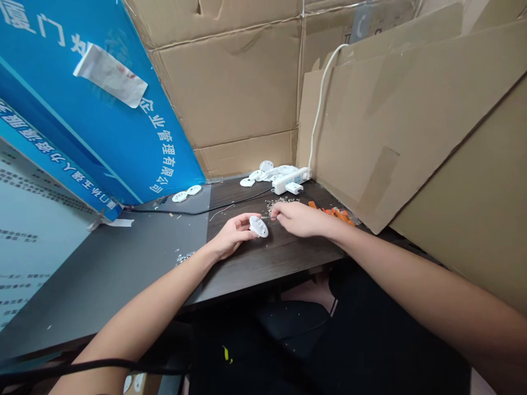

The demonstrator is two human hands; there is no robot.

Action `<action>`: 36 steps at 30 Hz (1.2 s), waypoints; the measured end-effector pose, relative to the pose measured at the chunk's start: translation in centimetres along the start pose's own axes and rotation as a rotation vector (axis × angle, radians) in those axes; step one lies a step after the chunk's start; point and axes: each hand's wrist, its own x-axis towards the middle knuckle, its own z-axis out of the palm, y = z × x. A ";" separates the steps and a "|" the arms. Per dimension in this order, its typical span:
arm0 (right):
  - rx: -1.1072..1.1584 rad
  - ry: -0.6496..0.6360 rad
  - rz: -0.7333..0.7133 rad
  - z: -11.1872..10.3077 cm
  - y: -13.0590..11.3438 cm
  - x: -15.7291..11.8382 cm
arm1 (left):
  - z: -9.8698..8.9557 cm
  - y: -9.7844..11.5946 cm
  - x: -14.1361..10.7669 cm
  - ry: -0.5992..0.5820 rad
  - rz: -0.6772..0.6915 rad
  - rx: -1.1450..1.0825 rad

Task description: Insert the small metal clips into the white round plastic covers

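Note:
My left hand (234, 236) grips a white round plastic piece (259, 226) between thumb and fingers, tilted up on edge above the dark tabletop. Just right of it, my right hand (297, 218) is closed in a pinch, fingertips pointing at the piece. A thin sliver seems to stick out from those fingertips, too small to name. Behind the right hand lies a scatter of tiny metal parts (276, 204), partly covered by the hand. Orange-handled items (332, 212) lie beyond my right wrist.
At the back, a pile of similar white round pieces (267, 174) sits beside a white power strip (291, 180). Two more white discs (187, 193) lie further left. Small shiny parts (185, 257) rest near my left forearm. Cardboard walls (247, 88) and a blue board (123, 126) enclose the table.

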 end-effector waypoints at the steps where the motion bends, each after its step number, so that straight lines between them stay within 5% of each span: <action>1: 0.110 0.048 0.031 0.1 0.6 0.2 | 0.0 0.0 0.0 -0.014 -0.001 -0.012; 4: 0.361 0.104 0.015 1.1 1.5 0.9 | -0.1 0.0 0.0 -0.061 -0.010 -0.046; 13: 0.780 -0.075 0.200 2.4 0.5 1.2 | -0.5 0.1 -0.1 -0.175 -0.019 -0.127; 27: 1.033 -0.229 0.193 2.2 1.0 0.9 | -1.2 0.0 -0.1 -0.229 -0.057 -0.172; 36: 0.919 -0.210 0.160 1.8 0.7 0.8 | -1.1 0.2 -0.2 -0.233 -0.079 -0.165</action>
